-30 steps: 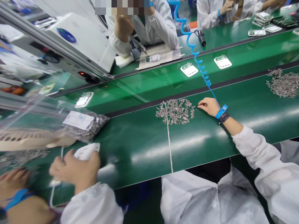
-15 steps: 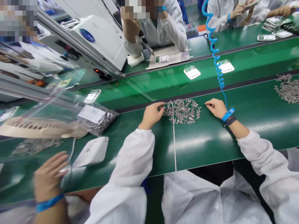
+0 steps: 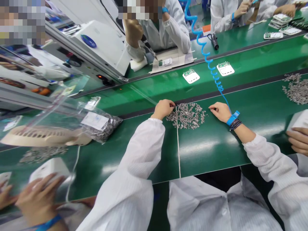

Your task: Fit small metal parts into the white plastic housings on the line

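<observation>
My left hand (image 3: 163,109) rests at the left edge of a loose pile of small metal parts (image 3: 186,116), its fingertips drawn together among them. My right hand (image 3: 220,112), wearing a blue wrist strap (image 3: 233,117) with a coiled blue cord (image 3: 211,67), has its fingertips at the pile's right edge. Whether either hand pinches a tiny part is too small to tell. The pile lies on a green belt (image 3: 207,154), across a thin white line (image 3: 178,150).
A co-worker's hands hold a white casing (image 3: 49,170) at lower left. Beyond it lie a plastic bag of metal parts (image 3: 101,128) and a beige slotted tray (image 3: 40,136). Another pile (image 3: 297,89) lies to the right. Circuit boards in white casings (image 3: 191,76) ride the farther belt.
My left hand has moved from a white casing at lower left to the pile. That casing now sits under a co-worker's hands. My right hand stays at the pile.
</observation>
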A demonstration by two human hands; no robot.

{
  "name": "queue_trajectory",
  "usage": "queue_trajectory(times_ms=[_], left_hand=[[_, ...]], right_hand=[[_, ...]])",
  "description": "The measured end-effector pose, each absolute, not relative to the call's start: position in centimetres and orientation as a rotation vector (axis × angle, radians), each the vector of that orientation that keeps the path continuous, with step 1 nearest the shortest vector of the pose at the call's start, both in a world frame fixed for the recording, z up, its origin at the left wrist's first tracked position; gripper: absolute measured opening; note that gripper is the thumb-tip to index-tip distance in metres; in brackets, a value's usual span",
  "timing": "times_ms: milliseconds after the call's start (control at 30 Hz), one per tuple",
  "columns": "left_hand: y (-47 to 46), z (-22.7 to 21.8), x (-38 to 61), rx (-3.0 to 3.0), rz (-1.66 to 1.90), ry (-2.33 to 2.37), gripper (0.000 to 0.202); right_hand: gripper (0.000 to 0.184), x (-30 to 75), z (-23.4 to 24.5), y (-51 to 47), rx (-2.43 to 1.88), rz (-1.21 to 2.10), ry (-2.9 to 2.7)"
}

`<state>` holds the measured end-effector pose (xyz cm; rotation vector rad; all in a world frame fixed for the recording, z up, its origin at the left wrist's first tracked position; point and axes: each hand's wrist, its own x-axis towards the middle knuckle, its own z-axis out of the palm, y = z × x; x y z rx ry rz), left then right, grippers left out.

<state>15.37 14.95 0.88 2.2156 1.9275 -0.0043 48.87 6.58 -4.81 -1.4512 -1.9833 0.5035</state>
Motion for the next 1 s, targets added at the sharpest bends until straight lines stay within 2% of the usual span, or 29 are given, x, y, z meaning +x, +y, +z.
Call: queue_trajectory(times_ms=[433,567,700,800,900,1000], left_hand=[[13.3,1.4,14.9,2.226,0.096,1.898,0.027],[12.3,2.0,14.3,2.180,0.166,1.944,0.033],[11.2,2.8,13.6,2.186,0.258,1.956,0.033],[10.0,3.3,14.0,2.232,0.311,1.917,0.031],[8.6,3.7,15.7,2.306,0.369,1.831,0.031],[6.8,4.0,18.5,2.385,0.409,1.676,0.031]], right_hand=[[0.028,48.6,-3.5,6.0,-1.478,0.463,-1.957],[0.021,50.6,-0.3,4.1,-1.505,0.246,-1.807],[0.022,57.4,2.4,0.4,-1.689,-0.024,-1.479],[0.022,64.1,1.7,-2.3,-1.982,-0.252,-1.170],[0.024,68.8,-0.5,-3.9,-2.099,-0.216,-1.063],[0.026,69.0,-2.2,-4.0,-2.032,-0.115,-1.051]])
